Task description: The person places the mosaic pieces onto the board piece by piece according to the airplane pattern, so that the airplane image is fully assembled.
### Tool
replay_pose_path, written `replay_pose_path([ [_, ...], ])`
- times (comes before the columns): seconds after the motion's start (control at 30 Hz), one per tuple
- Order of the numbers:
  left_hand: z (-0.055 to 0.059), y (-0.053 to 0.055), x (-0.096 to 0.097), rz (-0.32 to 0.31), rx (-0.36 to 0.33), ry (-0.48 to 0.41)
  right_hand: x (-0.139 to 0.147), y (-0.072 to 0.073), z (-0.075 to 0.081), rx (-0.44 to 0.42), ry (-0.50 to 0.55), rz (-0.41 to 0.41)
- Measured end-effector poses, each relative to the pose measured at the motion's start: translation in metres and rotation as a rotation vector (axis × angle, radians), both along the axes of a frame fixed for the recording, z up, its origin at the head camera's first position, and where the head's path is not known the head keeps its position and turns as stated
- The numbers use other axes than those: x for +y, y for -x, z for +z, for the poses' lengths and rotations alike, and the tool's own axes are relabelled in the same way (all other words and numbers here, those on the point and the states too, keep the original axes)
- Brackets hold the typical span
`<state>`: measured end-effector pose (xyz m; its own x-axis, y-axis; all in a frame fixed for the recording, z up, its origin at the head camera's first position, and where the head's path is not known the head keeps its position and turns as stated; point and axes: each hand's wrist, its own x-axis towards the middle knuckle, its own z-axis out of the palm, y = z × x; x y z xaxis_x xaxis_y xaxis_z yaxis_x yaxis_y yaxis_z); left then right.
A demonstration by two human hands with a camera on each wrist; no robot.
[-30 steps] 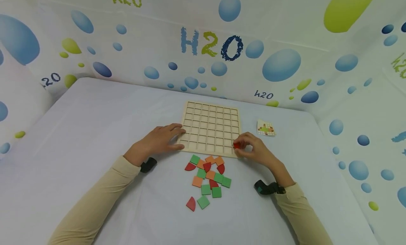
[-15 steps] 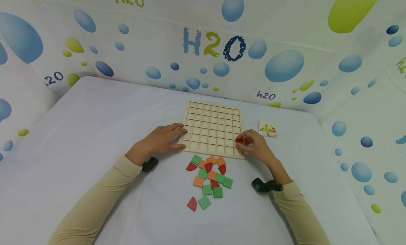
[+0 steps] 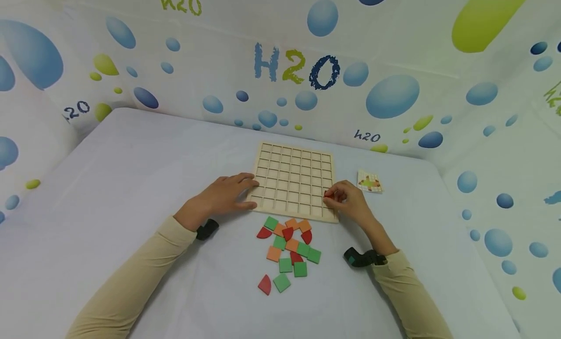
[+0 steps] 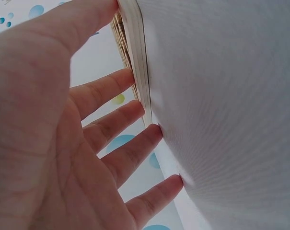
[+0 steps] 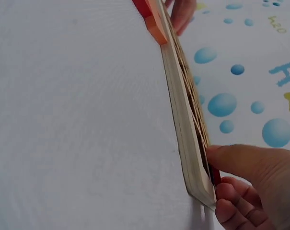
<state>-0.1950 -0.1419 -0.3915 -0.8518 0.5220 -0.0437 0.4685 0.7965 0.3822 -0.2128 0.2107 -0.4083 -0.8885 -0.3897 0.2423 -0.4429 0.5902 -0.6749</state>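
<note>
A square wooden grid board (image 3: 294, 176) lies on the white table. My left hand (image 3: 219, 197) rests at its left edge, fingers spread and fairly straight; in the left wrist view the fingertips (image 4: 128, 76) touch the board's side. At the near right corner, my right hand (image 3: 352, 201) pinches a red tile (image 5: 214, 175) between thumb and fingers, low over the grid's right column. The fingers cover most of that tile, so its shape is hidden. Loose green square tiles (image 3: 300, 269), orange tiles (image 3: 273, 254) and red quarter-circle tiles (image 3: 265, 284) lie in front of the board.
A small pattern card (image 3: 369, 182) lies right of the board. Behind the table hangs a white curtain (image 3: 175, 85) printed with blue and green drops. Each wrist bears a dark camera (image 3: 359, 257).
My right hand has shifted slightly away from me along the board's right side and lowered the red tile towards the grid. My left hand stays on the board's left edge.
</note>
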Motion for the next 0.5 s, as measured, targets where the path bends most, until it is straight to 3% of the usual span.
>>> replay_pose_path([
  [0.5, 0.0023, 0.0007, -0.0009, -0.015, 0.000, 0.004, -0.0008, 0.0019, -0.0011, -0.078, 0.036, -0.071],
])
